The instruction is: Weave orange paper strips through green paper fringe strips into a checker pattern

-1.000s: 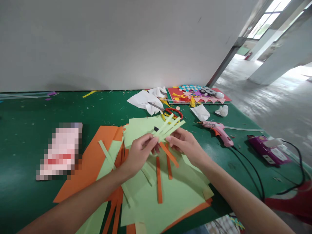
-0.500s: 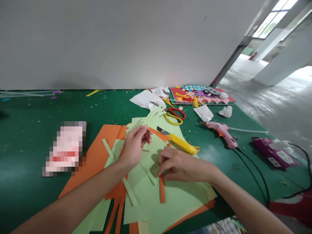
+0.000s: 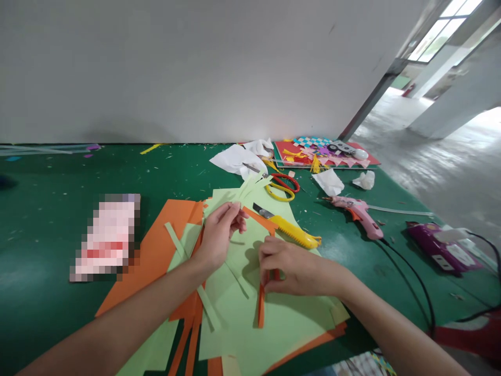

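Note:
Pinched between thumb and fingers of my left hand point(image 3: 223, 230) is a bunch of thin light green paper strips point(image 3: 254, 187), fanned out at the top. My right hand point(image 3: 287, 265) pinches an orange paper strip point(image 3: 261, 308) over the pile. Beneath both hands lie light green paper sheets point(image 3: 289, 318) with orange paper point(image 3: 156, 245) under and beside them. Another orange strip point(image 3: 260, 218) runs between my hands near the yellow utility knife point(image 3: 293, 230), whose blade is out. Loose light green strips point(image 3: 207, 308) lie by my left wrist.
Scissors point(image 3: 284, 188) with red and yellow handles lie behind the pile, beside white crumpled paper point(image 3: 238, 159). To the right are a pink glue gun point(image 3: 358, 213) with a cord and a purple power strip point(image 3: 442, 245). A blurred-out pink object point(image 3: 107, 235) lies left. Decorated red boards point(image 3: 364, 151) lie at the back.
My right hand has closed its fingertips on the orange strip, lifting it slightly. My left hand still holds the light green strips, nearly in place.

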The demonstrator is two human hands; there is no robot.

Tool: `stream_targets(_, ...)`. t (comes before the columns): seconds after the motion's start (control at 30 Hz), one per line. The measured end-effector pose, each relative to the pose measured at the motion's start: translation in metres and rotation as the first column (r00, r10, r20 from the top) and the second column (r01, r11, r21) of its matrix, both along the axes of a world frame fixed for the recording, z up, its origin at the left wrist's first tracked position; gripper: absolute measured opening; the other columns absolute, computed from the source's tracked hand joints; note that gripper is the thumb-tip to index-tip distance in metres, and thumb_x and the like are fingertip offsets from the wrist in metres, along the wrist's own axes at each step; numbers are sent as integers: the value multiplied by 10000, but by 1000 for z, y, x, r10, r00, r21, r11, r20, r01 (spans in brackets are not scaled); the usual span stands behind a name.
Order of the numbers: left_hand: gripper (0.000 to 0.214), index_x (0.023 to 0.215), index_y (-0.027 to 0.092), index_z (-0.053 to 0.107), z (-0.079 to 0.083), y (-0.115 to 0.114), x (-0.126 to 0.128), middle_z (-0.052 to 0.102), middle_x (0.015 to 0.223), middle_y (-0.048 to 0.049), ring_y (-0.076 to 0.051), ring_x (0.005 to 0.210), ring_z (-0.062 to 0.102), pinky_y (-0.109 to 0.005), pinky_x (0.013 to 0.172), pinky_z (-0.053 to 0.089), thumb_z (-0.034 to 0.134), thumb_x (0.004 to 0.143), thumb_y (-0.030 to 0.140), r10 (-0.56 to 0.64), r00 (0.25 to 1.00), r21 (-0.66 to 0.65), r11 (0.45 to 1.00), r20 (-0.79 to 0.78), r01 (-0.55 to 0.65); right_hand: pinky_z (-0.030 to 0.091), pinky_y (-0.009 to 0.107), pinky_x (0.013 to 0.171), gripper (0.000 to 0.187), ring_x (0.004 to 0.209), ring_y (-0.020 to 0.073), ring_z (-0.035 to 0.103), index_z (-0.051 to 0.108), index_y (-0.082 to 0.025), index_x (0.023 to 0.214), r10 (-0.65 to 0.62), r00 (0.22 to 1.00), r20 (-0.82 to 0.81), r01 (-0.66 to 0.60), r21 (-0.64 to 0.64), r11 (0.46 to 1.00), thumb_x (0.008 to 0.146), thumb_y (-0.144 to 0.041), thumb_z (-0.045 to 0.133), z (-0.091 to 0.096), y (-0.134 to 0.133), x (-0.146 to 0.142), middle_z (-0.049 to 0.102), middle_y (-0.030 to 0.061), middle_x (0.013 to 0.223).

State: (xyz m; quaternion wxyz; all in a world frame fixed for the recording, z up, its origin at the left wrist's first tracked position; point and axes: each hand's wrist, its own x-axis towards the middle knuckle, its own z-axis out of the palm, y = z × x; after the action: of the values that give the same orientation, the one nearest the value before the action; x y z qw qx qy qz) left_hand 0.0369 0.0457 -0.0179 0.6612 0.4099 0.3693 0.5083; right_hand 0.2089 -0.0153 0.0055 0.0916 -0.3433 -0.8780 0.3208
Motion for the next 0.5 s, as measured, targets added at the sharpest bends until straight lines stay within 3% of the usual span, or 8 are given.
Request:
stream_targets(0.27, 280, 661, 155, 565, 1, -1, 0, 565, 660, 16, -80, 557, 506, -200, 543, 422, 613, 868, 338, -19, 998, 18, 1000, -66, 20, 422, 223, 734, 95, 749, 110, 525, 700, -166, 781, -50, 986, -159, 31, -120, 992, 804, -257, 715, 7, 0, 1, 554, -22, 705)
stream_targets(0.4, 298, 655, 154, 560, 0, -2, 0, 555, 642, 23, -78, 538, 500, -205, 535, 420, 601, 877, 350, -31, 993, 46, 998, -115, 37, 433, 230, 722, 24, 754, 117, 572, 697, -169, 816, -127, 991, -51, 121, -113, 986, 818, -172, 672, 7, -1, -3, 638, -7, 768)
stream_targets(0.5, 310, 664, 155, 558, -5, 0, 0, 552, 624, 27, -80, 528, 504, -204, 521, 417, 596, 882, 373, -35, 987, 31, 999, -154, 40, 438, 254, 729, 125, 823, 140, 602, 690, -181, 922, -132, 990, 47, 133, -7, 991, 867, -145, 584, 27, -6, -14, 669, 23, 886)
